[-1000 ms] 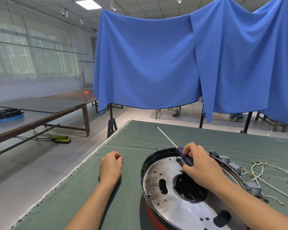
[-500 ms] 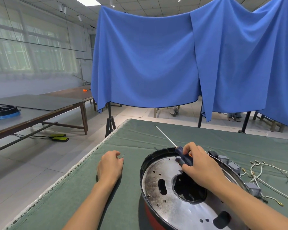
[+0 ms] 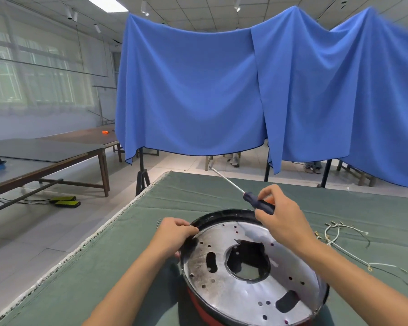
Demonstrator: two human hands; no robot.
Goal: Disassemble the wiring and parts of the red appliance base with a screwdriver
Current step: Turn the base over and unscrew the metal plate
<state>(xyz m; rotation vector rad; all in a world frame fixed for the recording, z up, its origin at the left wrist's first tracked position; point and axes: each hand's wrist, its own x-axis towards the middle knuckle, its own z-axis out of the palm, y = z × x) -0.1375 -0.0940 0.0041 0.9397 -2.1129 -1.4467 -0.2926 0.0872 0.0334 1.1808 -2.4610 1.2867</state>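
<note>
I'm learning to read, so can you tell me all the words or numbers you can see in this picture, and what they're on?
There are no words or numbers to read here.
The screwdriver handle shows no print.
The round red base and its shiny metal plate show only holes and dark stains.
The blue curtain and the green table cover are plain.
The things on the far table are too small to tell.
</note>
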